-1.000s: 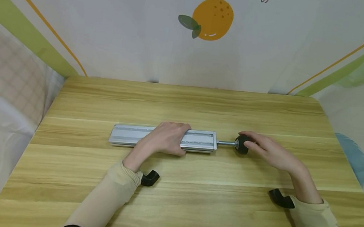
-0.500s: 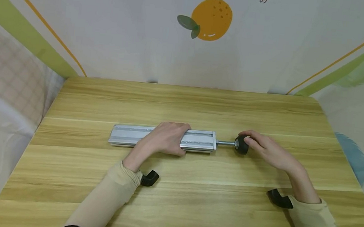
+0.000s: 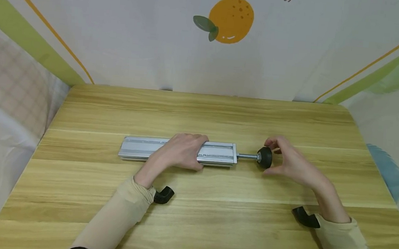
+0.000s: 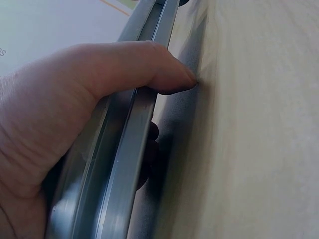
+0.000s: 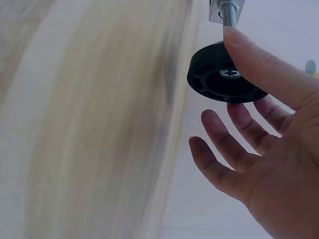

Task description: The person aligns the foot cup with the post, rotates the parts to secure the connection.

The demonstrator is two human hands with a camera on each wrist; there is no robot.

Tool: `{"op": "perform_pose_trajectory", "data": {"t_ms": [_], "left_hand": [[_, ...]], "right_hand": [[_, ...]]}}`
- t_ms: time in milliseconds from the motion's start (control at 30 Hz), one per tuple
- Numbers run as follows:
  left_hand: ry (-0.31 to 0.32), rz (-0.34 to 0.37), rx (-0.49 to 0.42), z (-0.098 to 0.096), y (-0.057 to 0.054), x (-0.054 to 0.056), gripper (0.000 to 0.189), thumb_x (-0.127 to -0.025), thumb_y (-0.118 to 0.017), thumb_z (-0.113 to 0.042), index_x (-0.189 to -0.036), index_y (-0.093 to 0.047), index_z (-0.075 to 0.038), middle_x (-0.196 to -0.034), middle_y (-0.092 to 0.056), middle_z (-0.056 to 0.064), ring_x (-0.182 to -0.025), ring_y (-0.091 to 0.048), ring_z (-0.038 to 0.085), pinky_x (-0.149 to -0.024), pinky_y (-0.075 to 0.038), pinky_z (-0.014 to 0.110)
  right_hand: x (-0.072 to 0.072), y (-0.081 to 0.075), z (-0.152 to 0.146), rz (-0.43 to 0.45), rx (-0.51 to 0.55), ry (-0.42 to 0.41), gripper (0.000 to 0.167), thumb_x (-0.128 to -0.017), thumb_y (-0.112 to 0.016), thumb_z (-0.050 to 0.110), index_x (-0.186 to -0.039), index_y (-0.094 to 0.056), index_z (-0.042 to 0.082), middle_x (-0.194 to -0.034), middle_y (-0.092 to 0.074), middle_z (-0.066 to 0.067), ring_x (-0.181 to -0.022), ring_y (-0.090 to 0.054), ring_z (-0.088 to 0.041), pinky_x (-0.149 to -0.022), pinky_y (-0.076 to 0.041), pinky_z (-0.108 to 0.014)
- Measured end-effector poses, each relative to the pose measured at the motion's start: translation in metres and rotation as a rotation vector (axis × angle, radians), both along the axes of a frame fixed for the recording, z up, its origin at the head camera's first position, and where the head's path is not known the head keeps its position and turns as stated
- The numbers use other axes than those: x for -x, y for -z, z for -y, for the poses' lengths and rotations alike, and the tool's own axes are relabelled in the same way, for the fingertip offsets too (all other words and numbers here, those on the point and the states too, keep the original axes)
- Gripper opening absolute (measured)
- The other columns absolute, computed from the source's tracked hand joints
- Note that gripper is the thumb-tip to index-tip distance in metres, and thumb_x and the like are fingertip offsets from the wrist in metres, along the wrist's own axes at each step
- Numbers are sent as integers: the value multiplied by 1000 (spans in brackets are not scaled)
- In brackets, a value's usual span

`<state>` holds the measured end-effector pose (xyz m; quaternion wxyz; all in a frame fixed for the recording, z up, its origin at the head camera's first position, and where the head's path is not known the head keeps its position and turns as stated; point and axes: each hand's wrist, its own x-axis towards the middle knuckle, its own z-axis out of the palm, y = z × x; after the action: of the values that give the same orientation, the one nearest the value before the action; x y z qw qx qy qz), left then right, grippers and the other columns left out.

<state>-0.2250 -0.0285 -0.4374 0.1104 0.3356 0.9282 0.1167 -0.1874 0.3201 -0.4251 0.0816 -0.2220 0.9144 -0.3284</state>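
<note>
A long silver aluminium profile lies crosswise on the wooden table. My left hand grips it from above around the middle. In the left wrist view the thumb crosses the grooved profile, and other fingertips show dimly beyond its edge. A threaded rod sticks out of the right end and carries a black levelling foot. Around that foot my right hand is spread, thumb on the near side and fingers on the far side. The right wrist view shows the foot's ribbed underside with a screw end in its centre.
The wooden tabletop extends on all sides of the profile. A white cloth with a printed orange hangs behind it. Each sleeve cuff bears a curved black piece, one on the left and one on the right.
My right hand has let go of the black foot, its thumb dropping to the near side and its fingers spreading apart. The left hand and the profile have stayed put.
</note>
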Motion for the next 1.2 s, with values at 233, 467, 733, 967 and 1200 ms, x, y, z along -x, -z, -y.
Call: {"op": "perform_pose_trajectory", "data": {"t_ms": [233,467,733,967,1200], "left_hand": [[2,4,0,0,0,0,78,-72,-83,-39,-139,-56,-8,-113,-73,2,-80,-62,15,-81,-58,36],[6,-2,-1,0,0,1,76,-73,-82,-38,-137,-56,-9,-110,-72,1,-82,-63,15,-84,-58,38],[6,-9,-12,0,1,0,76,-72,-83,-39,-137,-57,-9,-109,-72,0,-82,-63,15,-86,-58,39],[3,-12,-13,0,1,0,74,-72,-83,-38,-136,-57,-9,-110,-72,0,-81,-62,15,-84,-58,38],[2,-14,-9,0,2,1,76,-72,-83,-39,-137,-57,-9,-112,-73,1,-81,-63,15,-83,-58,38]], "right_hand": [[0,-2,0,-17,-2,20,69,-73,-92,13,-128,-53,1,-128,-61,-15,-123,-57,-32,-107,-44,-55],[-1,-6,-4,-14,28,5,61,-85,-84,17,-136,-55,4,-135,-64,-14,-125,-57,-25,-106,-44,-33],[1,0,-1,7,-15,-9,75,-74,-91,12,-137,-52,0,-138,-59,-18,-131,-54,-37,-111,-42,-58],[-2,-2,-1,37,-11,8,67,-84,-84,19,-140,-51,3,-140,-59,-16,-130,-53,-33,-106,-44,-55],[-4,-4,-5,92,-8,-5,59,-97,-71,29,-147,-47,8,-145,-57,-12,-134,-52,-31,-105,-45,-57]]}}
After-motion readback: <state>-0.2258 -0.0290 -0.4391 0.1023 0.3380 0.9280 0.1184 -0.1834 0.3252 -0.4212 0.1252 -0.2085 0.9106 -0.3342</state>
